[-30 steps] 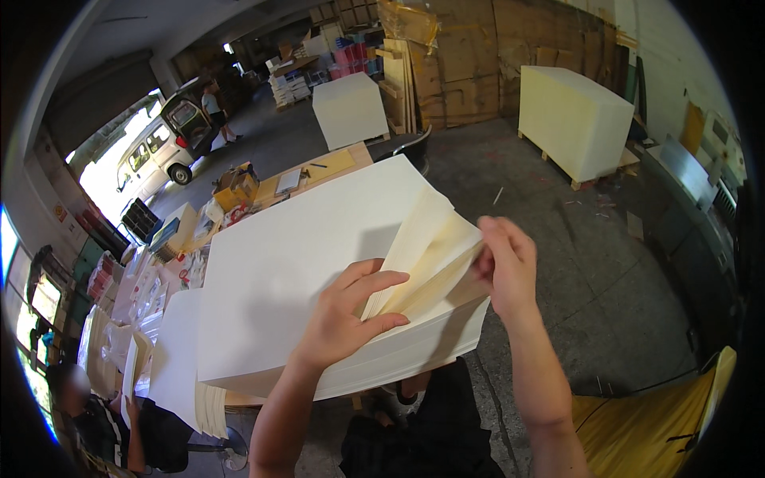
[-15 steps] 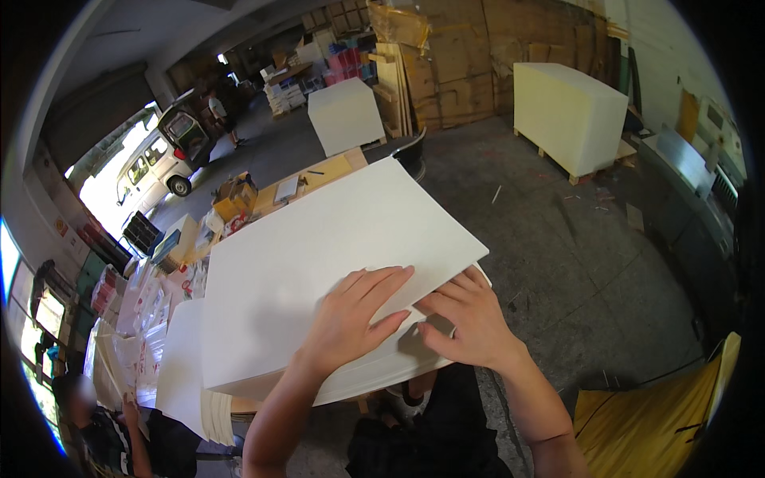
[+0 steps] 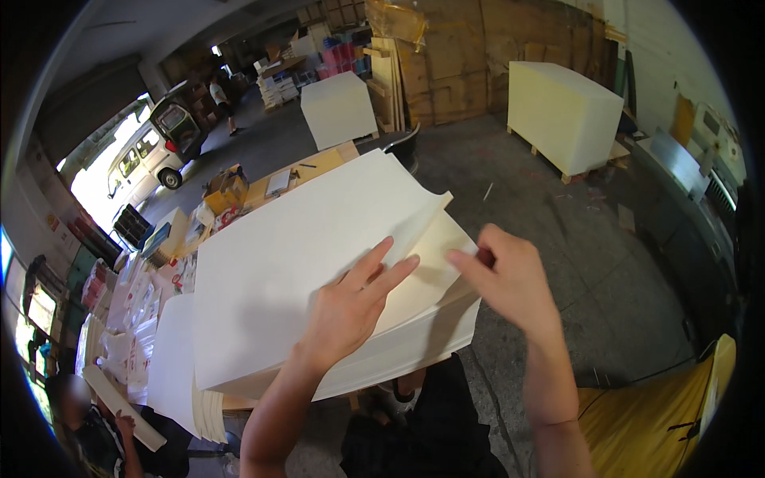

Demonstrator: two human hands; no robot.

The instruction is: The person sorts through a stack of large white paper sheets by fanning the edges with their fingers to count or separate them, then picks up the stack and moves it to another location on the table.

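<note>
A tall stack of large white sheets (image 3: 295, 215) lies in front of me. Its upper sheets curl up at the right corner, baring cream-coloured sheets (image 3: 434, 255) underneath. My left hand (image 3: 351, 307) rests on the top sheet with fingers stretched out, the thumb near the edge of the curled part. Just off the stack's right corner is my right hand (image 3: 514, 275), a little blurred. Its thumb points toward the bared sheets and stands apart from the bent fingers; no sheet shows between them.
Left of the stack hang more white sheets (image 3: 174, 358) beside plastic-wrapped goods (image 3: 143, 342). A co-worker sits lower left with a pale strip (image 3: 119, 406). Two big white stacks on pallets (image 3: 339, 111) (image 3: 562, 119) stand behind. A yellow sheet-like cover (image 3: 661, 406) is lower right.
My right hand has come out from under the upper sheets and moved right and up. The sheets' right corner now curls upward. My left hand has spread its fingers. The co-worker's strip came into view.
</note>
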